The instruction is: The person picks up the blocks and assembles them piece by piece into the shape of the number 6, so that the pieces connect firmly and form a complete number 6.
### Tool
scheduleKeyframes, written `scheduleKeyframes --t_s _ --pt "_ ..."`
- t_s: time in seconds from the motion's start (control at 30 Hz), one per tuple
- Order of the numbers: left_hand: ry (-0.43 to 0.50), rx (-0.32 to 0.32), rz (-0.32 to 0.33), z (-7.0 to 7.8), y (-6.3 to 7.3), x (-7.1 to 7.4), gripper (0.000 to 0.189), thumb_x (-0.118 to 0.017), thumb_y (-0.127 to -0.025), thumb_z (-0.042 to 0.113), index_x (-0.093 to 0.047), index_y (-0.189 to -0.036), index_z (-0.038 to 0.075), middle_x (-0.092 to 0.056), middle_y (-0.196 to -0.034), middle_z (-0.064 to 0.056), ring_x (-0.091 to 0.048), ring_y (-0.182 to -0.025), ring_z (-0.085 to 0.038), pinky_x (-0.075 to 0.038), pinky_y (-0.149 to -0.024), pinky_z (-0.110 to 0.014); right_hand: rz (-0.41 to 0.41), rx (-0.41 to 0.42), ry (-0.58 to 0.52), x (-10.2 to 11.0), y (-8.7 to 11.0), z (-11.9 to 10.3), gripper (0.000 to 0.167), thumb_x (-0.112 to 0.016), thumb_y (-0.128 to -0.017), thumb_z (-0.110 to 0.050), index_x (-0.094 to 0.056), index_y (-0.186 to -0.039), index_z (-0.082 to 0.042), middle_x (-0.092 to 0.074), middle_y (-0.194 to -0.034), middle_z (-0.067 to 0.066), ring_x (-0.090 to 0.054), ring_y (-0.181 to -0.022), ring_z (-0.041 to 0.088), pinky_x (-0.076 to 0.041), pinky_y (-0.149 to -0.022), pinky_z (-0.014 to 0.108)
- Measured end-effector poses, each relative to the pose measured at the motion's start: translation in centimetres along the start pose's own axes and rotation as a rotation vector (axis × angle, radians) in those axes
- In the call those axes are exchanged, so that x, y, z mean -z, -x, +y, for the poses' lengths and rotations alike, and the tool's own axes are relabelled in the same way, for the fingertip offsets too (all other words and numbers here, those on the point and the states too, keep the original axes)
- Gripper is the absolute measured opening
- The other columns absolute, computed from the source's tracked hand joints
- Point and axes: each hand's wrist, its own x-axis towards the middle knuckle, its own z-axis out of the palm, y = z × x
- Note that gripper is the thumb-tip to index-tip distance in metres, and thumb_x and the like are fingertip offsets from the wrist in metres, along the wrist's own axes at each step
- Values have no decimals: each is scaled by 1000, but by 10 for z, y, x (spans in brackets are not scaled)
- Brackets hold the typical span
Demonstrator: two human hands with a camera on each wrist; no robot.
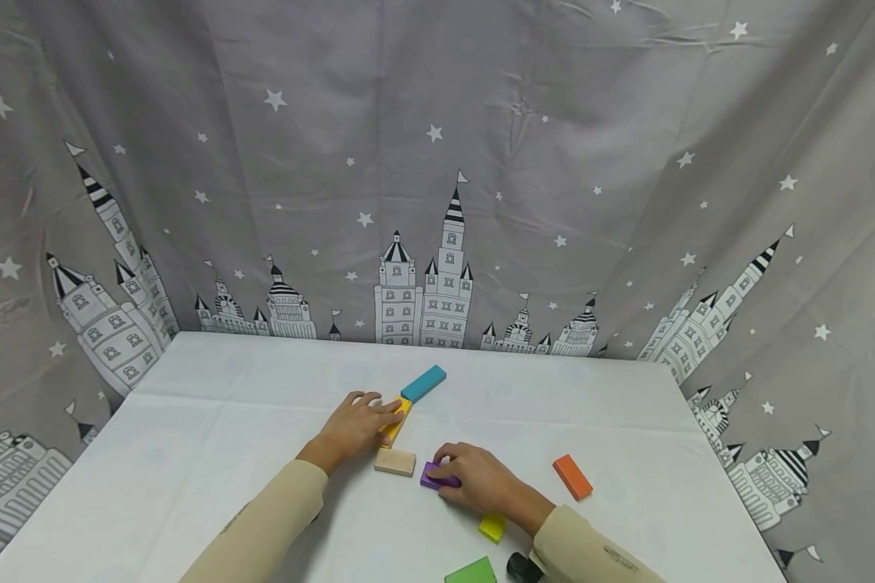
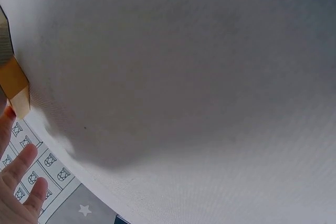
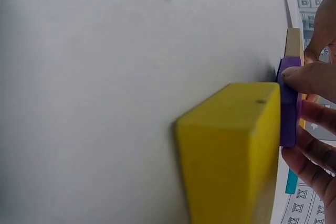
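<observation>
My left hand (image 1: pixel 352 429) holds an orange-yellow block (image 1: pixel 397 431), fingers over its far part and thumb by its near end. The left wrist view catches only the end of that block (image 2: pixel 14 80) and several spread fingers. A blue block (image 1: pixel 424 383) continues from the far end of the orange-yellow one, corner to corner. Nearer lies a plain wooden block (image 1: pixel 395 463). Just right of it my right hand (image 1: pixel 484 479) pinches a purple block (image 3: pixel 289 100) between thumb and fingers, low at the tabletop.
Under the right forearm sits a yellow block (image 1: pixel 492 527), large in the right wrist view. A green block (image 1: pixel 471 572) is at the front edge of view, beside a black object (image 1: pixel 522 568) at the right sleeve. An orange block (image 1: pixel 573 478) lies right on the white table (image 1: pixel 649 453).
</observation>
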Motion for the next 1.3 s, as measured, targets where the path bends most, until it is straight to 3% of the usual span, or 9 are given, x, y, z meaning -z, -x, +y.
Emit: scheduleKeyframes --t_s 0.4,1.3 --pt "-5 -16 15 0 -2 0 51 -64 -87 35 -58 -135 18 -53 -142 1 -45 -130 -33 -33 -108 -50 27 -53 41 -3 -15 1 32 -71 -89 -27 -70 -119 -19 -63 -117 -2 -59 -106 13 -50 -93 29" --pt "8 -2 -5 -1 -1 0 50 -63 -88 35 -57 -135 19 -51 -143 1 -44 -131 -34 -31 -109 -52 26 -112 14 -7 -18 -2 32 -71 -88 -30 -71 -119 -23 -62 -116 -3 -59 -103 13 -51 -92 33"
